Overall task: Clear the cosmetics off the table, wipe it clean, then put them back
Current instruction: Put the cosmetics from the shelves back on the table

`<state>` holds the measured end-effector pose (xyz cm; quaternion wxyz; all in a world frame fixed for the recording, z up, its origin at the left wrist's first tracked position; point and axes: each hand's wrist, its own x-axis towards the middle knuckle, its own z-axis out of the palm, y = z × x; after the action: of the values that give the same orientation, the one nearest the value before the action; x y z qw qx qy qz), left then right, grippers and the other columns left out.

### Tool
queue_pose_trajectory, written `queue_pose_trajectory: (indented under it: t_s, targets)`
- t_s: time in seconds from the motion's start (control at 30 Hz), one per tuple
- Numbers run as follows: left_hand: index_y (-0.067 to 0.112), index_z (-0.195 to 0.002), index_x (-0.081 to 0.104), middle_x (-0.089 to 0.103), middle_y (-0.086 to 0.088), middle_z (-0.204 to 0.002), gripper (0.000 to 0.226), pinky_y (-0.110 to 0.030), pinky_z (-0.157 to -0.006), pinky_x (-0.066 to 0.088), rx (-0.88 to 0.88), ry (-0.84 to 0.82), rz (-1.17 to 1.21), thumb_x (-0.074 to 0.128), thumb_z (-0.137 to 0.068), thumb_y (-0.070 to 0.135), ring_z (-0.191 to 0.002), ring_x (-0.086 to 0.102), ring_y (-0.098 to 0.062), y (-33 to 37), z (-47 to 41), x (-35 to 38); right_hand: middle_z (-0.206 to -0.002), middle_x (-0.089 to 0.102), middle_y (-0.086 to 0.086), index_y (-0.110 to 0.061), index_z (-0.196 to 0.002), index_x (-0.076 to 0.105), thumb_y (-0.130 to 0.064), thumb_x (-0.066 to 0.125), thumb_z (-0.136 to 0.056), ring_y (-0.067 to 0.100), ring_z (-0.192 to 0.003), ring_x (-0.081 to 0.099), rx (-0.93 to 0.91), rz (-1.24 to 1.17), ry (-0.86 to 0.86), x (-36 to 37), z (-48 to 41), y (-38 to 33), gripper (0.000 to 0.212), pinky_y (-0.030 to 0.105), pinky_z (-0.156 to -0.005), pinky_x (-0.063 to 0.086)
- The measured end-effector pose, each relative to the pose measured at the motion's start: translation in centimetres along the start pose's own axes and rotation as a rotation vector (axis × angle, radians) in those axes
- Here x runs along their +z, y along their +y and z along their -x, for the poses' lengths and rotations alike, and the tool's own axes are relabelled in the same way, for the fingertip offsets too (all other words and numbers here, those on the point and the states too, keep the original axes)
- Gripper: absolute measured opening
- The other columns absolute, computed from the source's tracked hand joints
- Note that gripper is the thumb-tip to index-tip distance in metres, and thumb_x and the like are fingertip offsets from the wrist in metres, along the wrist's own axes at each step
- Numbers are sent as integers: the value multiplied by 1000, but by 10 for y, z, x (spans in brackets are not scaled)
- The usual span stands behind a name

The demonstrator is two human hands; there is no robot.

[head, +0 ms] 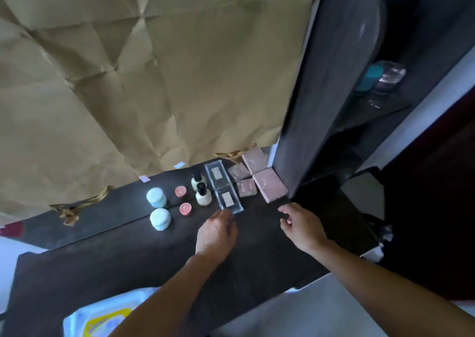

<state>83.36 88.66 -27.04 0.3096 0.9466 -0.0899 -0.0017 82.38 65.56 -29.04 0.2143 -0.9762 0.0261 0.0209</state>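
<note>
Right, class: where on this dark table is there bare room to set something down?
Free: the table front, between the mint jars and the white-and-yellow packet; also the back strip left of those jars. Crowded: the rear right corner, pink boxes beside clear cases.

You work from a single view, the camera on your head. It looks forward and steeply down with a wide-angle lens. The dark table [128, 267] fills the lower half of the frame and runs tilted, rising from the left edge toward the centre right. Your forearms enter from the bottom edge. Your left hand [216, 234] lies just below centre and your right hand [303, 228] is to its right, both near the lens. The cosmetics [203, 195] sit just above your hands, small, around mid-frame. Crumpled brown paper [154, 67] takes the upper left and a dark shelf unit [334, 79] the upper right.
</note>
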Motion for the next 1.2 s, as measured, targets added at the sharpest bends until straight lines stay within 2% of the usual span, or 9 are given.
queue_pose_trajectory:
  t_s: [0.13,0.23,0.47,0.53,0.63,0.77,0.9,1.0,1.2]
  targets:
    - [14,-88,59,65,-6,-85,7,-36,-62,48,82,19,19,59,-82,16,-76,63,-31,82,1,33,-103,62,-5,-26,-109,61,-27,59,-83,20,-82,65,-8,3,47,-57,15,64,26,36,-68,53]
    - [13,-87,56,63,-7,-82,7,-36,-60,47,167,20,37,55,-82,17,-73,61,-31,139,-3,52,-104,63,-4,-24,-112,61,-26,60,-86,16,-82,65,9,-2,108,-103,22,104,27,35,-70,53]
    - [15,-109,60,61,0,-102,20,-19,-71,47,269,61,141,58,-90,20,-85,60,-13,248,-42,55,-98,70,1,-16,-112,64,-21,67,-83,17,-81,68,-21,-51,310,-196,2,157,29,36,-67,57]
    - [17,-114,59,58,3,-110,23,-22,-78,52,291,110,170,58,-91,21,-91,59,-10,275,-65,45,-96,71,2,-14,-113,63,-20,67,-84,20,-81,68,-34,-37,372,-219,-13,159,30,33,-66,56]
    - [17,-117,58,54,2,-113,27,-29,-85,53,351,220,195,58,-90,19,-98,57,-12,310,-111,32,-89,70,3,-14,-111,64,-18,67,-83,21,-75,67,-54,-23,499,-246,-40,162,28,24,-62,46]
    - [14,-130,50,48,-7,-126,45,-37,-96,45,339,291,94,60,-85,19,-115,47,-25,342,-186,26,-88,68,0,-16,-111,64,-18,65,-84,17,-74,64,-91,-29,564,-273,-71,165,27,23,-61,45]
    - [22,-143,36,32,-10,-144,58,-40,-105,34,296,175,-154,56,-90,28,-129,33,-28,354,-247,27,-94,66,-1,-16,-110,63,-19,66,-84,15,-75,63,-162,19,595,-292,-97,165,26,24,-60,48]
    - [25,-142,38,36,-9,-142,50,-40,-100,34,358,165,-326,48,-94,35,-126,34,-26,350,-266,34,-98,63,0,-15,-111,62,-20,63,-86,15,-76,61,-196,40,601,-300,-116,164,26,26,-59,49]
    - [22,-135,44,34,-10,-144,43,-40,-104,31,314,228,-244,47,-94,34,-130,30,-27,342,-256,37,-101,62,1,-13,-107,63,-17,64,-82,19,-94,59,-285,47,647,-307,-151,156,26,34,-65,54]
